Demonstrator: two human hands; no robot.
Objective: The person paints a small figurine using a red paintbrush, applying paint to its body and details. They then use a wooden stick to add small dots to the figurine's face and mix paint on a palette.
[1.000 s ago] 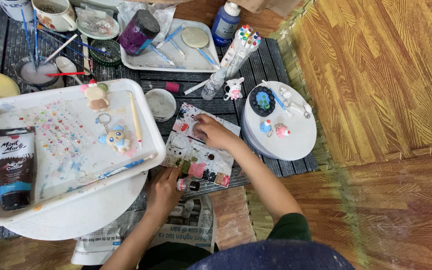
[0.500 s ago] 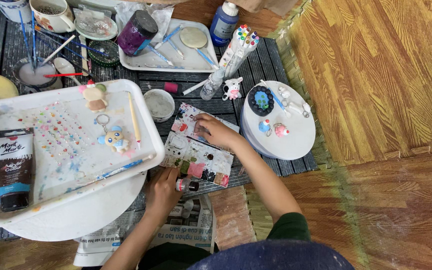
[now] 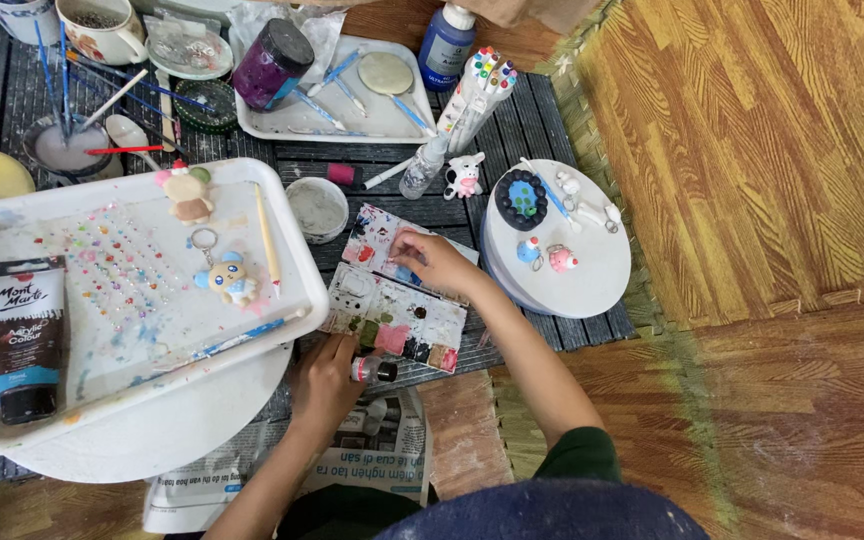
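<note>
My left hand (image 3: pixel 327 375) grips a small paint bottle (image 3: pixel 374 370) at the near edge of the paint palette (image 3: pixel 397 300). My right hand (image 3: pixel 437 262), fingers curled, pinches something small over the palette; can't tell what.

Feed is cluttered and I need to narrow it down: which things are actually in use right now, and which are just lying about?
In use:
left hand holding small paint bottle
right hand on paint palette

Lying about:
white tray with black paint tube and keychain figure
round white board
marker pack
purple jar
</note>
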